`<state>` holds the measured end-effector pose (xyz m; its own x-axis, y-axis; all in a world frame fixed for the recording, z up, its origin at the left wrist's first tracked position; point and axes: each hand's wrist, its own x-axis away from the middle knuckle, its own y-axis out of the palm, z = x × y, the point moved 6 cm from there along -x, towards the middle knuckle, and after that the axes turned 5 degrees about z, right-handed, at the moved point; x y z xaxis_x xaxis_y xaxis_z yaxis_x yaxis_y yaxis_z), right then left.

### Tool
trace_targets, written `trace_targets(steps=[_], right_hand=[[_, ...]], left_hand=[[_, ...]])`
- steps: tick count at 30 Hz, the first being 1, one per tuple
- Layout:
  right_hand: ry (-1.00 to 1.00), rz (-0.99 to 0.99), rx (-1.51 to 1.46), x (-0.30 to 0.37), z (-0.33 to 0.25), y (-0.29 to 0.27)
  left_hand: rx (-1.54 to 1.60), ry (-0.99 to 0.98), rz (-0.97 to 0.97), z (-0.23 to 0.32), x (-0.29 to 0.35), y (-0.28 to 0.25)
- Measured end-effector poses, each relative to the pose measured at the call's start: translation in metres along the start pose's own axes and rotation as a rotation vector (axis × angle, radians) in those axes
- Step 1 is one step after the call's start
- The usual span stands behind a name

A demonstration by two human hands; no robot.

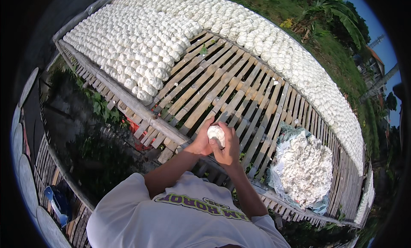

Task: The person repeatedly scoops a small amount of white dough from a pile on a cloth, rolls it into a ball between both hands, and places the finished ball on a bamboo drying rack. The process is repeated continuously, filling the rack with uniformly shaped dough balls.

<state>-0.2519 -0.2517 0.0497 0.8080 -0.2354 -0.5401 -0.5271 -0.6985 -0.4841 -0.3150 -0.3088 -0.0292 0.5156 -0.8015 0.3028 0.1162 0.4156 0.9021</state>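
A round white ball of crumbly, dough-like stuff [216, 135] sits cupped between my two hands, above the near edge of a slatted bamboo rack [227, 94]. My left hand [202, 140] curls around its left side. From the right, my right hand [229, 144] wraps it, with the thumb pressed across its front. To the right on the rack lies a heap of loose white crumbly mass [304, 168] on a bluish plastic sheet [278, 179]. Packed rows of similar white balls [128, 51] cover the rack's far left part.
Another band of white balls [299, 68] runs along the far side. A bamboo rail [115, 85] edges the rack near me. Down at the left are a blue object [58, 205] and several round grey discs [26, 179]. Grass and a banana plant [342, 16] stand beyond.
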Motion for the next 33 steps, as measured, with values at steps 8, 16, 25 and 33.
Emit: trace_targets(steps=[8,16,25,33], right_hand=[[0.304,0.129,-0.185,0.006,0.017,0.008],[0.253,0.175,-0.222,-0.003,0.012,0.003],[0.015,0.144,-0.250,-0.012,0.007,-0.003],[0.038,0.232,-0.134,-0.020,-0.005,0.007]], left_hand=[[-0.162,0.243,0.435,0.018,0.007,0.003],[-0.172,0.103,0.236,0.009,0.003,0.013],[-0.429,0.140,-0.021,0.017,-0.001,0.012],[-0.175,0.367,0.101,0.021,0.008,0.002]])
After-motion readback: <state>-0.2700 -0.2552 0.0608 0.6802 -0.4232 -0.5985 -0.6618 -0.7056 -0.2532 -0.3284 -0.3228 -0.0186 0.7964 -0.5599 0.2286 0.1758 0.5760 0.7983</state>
